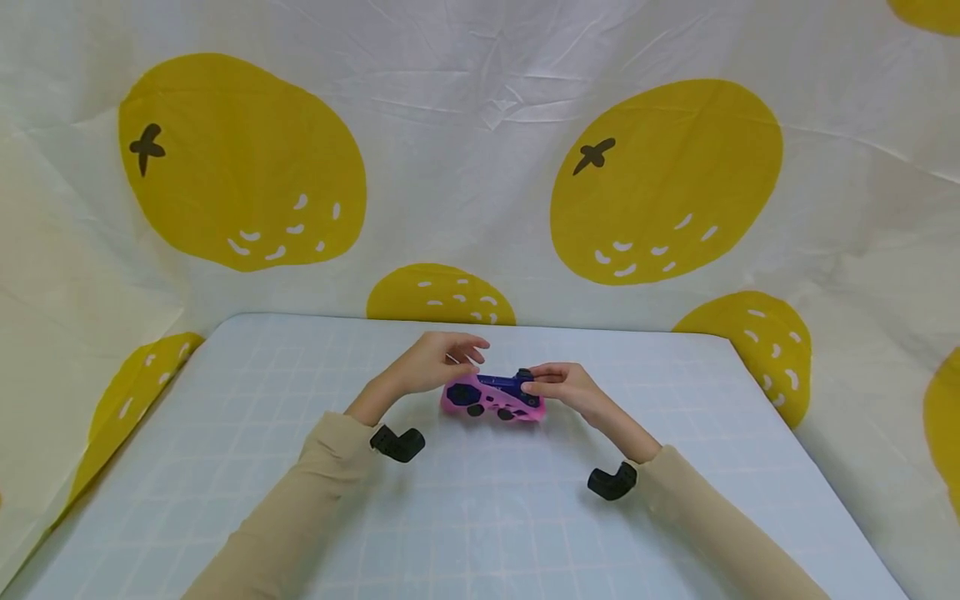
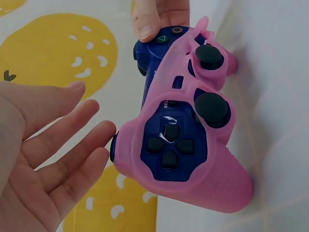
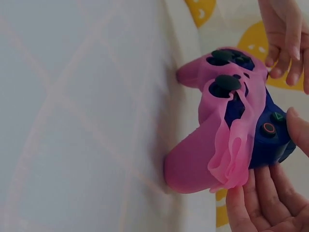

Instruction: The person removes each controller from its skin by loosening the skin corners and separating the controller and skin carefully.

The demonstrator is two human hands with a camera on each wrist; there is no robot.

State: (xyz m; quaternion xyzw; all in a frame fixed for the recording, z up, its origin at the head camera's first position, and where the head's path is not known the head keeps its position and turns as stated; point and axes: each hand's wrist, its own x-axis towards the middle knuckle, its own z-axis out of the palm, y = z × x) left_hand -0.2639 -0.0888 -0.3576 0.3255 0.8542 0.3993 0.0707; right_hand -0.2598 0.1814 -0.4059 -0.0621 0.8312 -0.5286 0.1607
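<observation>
A dark blue game controller (image 1: 497,387) (image 2: 169,145) (image 3: 268,140) stands on its grips on the table, wearing a pink silicone cover (image 1: 459,395) (image 2: 227,183) (image 3: 193,159). The cover is peeled back from the controller's right end, where the blue body and its face buttons show. My right hand (image 1: 562,385) (image 2: 154,17) (image 3: 270,203) grips that bare end, thumb by the buttons and fingers behind. My left hand (image 1: 442,360) (image 2: 48,159) (image 3: 285,43) hovers at the pink left end, fingers straight, fingertips at the shoulder edge.
The pale blue gridded table (image 1: 480,517) (image 3: 72,121) is backed by a white cloth with big yellow lemons (image 1: 240,158). Black wrist-camera mounts (image 1: 397,443) (image 1: 612,482) sit on both beige sleeves.
</observation>
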